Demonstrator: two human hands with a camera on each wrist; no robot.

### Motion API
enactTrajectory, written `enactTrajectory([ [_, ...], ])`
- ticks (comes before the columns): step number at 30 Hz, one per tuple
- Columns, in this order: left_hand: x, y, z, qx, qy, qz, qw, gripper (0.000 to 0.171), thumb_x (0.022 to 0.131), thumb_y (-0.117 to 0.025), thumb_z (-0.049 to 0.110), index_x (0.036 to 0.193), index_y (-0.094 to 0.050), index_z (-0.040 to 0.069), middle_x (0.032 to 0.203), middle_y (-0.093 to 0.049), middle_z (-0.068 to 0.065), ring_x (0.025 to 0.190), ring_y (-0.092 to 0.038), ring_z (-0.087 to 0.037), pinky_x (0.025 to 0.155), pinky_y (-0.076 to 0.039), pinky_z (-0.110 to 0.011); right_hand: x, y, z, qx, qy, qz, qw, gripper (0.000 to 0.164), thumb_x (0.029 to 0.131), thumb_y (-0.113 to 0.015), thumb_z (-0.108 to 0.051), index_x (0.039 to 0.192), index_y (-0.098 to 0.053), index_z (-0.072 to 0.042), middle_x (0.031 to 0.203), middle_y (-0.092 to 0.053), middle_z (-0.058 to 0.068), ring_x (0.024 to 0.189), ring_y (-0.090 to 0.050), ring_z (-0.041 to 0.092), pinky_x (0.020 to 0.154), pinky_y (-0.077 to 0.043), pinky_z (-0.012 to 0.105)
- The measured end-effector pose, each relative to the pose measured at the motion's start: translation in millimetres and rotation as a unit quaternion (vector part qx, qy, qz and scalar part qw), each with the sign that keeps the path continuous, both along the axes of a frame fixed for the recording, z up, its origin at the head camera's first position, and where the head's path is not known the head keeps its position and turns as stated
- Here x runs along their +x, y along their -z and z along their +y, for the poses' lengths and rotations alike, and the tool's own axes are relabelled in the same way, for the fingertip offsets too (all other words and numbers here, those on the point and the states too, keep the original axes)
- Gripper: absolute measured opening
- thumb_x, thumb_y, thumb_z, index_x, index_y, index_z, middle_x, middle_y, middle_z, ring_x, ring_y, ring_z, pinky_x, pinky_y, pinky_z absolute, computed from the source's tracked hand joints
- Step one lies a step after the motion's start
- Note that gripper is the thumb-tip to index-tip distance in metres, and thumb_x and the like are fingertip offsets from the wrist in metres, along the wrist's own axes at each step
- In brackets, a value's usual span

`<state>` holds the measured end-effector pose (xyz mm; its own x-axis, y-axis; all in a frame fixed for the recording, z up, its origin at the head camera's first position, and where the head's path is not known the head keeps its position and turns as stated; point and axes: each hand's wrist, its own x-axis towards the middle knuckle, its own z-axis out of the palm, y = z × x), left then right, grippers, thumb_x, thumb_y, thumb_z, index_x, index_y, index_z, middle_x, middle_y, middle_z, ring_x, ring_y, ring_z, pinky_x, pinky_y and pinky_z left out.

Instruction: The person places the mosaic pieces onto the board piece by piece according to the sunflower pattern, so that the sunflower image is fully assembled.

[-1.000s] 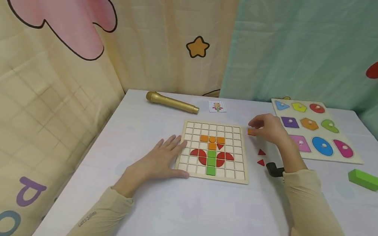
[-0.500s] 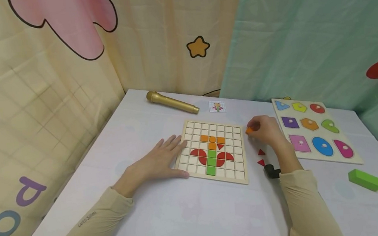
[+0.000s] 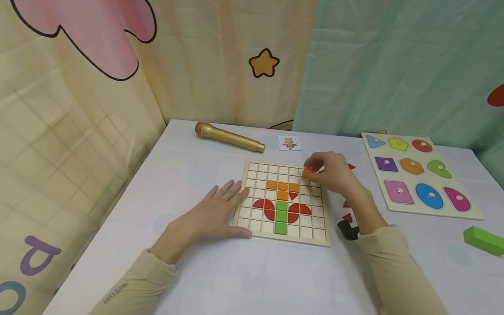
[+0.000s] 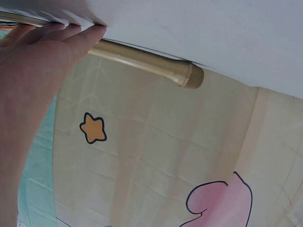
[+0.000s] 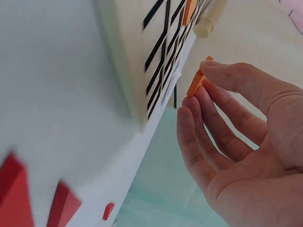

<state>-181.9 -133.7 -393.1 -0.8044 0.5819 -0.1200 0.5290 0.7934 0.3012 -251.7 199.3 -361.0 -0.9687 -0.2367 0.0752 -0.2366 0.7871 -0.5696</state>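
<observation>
1. Two hands show on my feeds. The left hand (image 3: 214, 213) lies with fingers loosely straight, touching the left edge of the grid board (image 3: 305, 232), I judge to steady it.
2. The right hand (image 3: 331, 170) pinches an orange piece (image 3: 307, 171) between thumb and fingertips, over the board's far right part; I take that light hold as a way to control its angle.
3. I suspect the printed card (image 3: 289, 142) lies beyond the board for easy viewing; its details are too small for me.
4. I can't make out the piece's full outline. The right hand covers some cells and part of one red triangle (image 3: 351, 167).
5. My left wrist view catches barely a sliver of board.
</observation>
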Motion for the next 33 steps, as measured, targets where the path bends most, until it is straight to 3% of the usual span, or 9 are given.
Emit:
enactTrajectory([
  [13, 0.8, 1.2, 0, -0.002, 0.000, -0.004, 1.0000, 0.115, 0.087, -0.067, 0.077, 0.170, -0.021, 0.012, 0.177, -0.012, -0.014, 0.165, -0.007, -0.036, 0.132, -0.010, -0.060, -15.9, 2.8, -44, 0.027, -0.052, -0.031, 0.998, 0.023, 0.091, -0.083, -0.011, 0.112, -0.076, -0.003, 0.107, -0.075, 0.013, 0.100, -0.067, 0.029, 0.097, -0.058, 0.044],
  [24, 0.3, 1.3, 0, -0.004, 0.001, -0.002, 1.0000, 0.115, 0.087, -0.067, 0.077, 0.169, -0.021, 0.011, 0.177, -0.013, -0.015, 0.165, -0.008, -0.036, 0.132, -0.010, -0.060, -24.1, 7.9, -50, 0.034, -0.067, -0.056, 0.996, 0.018, 0.093, -0.080, -0.009, 0.110, -0.076, -0.005, 0.108, -0.074, 0.012, 0.100, -0.064, 0.029, 0.098, -0.057, 0.043],
  [33, -0.9, 1.3, -1, -0.005, 0.004, 0.004, 1.0000, 0.115, 0.087, -0.066, 0.078, 0.170, -0.021, 0.012, 0.177, -0.012, -0.014, 0.165, -0.008, -0.036, 0.132, -0.010, -0.060, -20.6, 7.2, -47, 0.027, -0.090, -0.040, 0.995, 0.013, 0.097, -0.077, -0.011, 0.109, -0.077, -0.006, 0.104, -0.077, 0.010, 0.098, -0.067, 0.027, 0.099, -0.056, 0.045],
])
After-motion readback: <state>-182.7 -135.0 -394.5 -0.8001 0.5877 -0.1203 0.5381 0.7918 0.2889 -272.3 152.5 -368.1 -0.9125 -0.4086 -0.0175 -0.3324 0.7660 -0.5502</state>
